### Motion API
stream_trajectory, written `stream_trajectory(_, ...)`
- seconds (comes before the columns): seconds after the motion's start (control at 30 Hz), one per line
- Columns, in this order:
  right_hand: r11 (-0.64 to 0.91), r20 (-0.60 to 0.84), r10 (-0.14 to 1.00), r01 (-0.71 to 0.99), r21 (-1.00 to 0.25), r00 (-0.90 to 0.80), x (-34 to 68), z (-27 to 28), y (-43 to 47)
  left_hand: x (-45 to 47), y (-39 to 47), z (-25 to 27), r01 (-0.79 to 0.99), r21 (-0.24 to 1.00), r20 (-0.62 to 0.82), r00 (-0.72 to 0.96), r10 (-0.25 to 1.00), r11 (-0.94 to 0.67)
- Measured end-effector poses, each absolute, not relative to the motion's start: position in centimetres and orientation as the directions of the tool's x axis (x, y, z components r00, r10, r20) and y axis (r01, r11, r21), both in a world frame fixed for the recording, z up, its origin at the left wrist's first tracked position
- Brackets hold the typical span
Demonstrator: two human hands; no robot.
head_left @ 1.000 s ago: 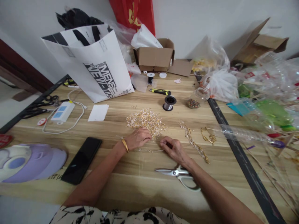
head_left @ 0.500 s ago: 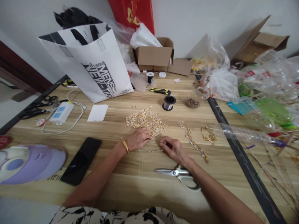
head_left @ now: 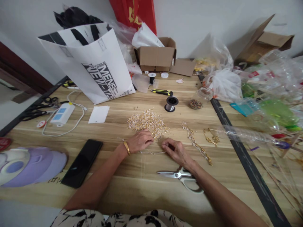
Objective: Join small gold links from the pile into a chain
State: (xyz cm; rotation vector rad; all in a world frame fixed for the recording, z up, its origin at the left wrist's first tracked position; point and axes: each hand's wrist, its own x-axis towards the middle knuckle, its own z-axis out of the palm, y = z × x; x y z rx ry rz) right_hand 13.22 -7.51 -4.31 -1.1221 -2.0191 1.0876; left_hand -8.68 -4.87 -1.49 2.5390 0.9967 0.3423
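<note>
My left hand (head_left: pixel 142 140), with a gold bracelet on the wrist, rests at the near edge of a loose pile of tiny gold and silver beads (head_left: pixel 145 120). Its fingers are bent down and drawn together; whatever is between the tips is too small to make out. Across from it, my right hand (head_left: pixel 176 150) is closed in a pinch. A thin silvery beaded strand (head_left: pixel 152 153) lies on the table below both hands, its right end running in under my right fingers. Scissors (head_left: pixel 181 176) with pale handles lie under my right forearm, blades pointing left.
Finished-looking bead strands (head_left: pixel 197 145) and a gold strand (head_left: pixel 211 137) lie to the right. Beyond the pile stand a wire spool (head_left: pixel 171 104) and a box cutter (head_left: pixel 162 92). A black phone (head_left: pixel 82 162) lies left. Plastic bottles (head_left: pixel 276 110) crowd the right side.
</note>
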Motion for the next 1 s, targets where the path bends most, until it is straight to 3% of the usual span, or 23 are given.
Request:
stream_trajectory(0.63,0.299,0.088,0.874,0.388,-0.872,-0.477,13.2,-4.4,-7.5,-9.2,-4.6,-1.4,0.664,0.331,0.114,0.678,0.727,-0.671)
stream_trajectory(1.0,0.314,0.108,0.875,0.382,-0.869,-0.473,13.2,-4.2,-7.5,-8.2,-5.1,-1.6,0.634,0.378,0.186,0.662,0.726,-0.675)
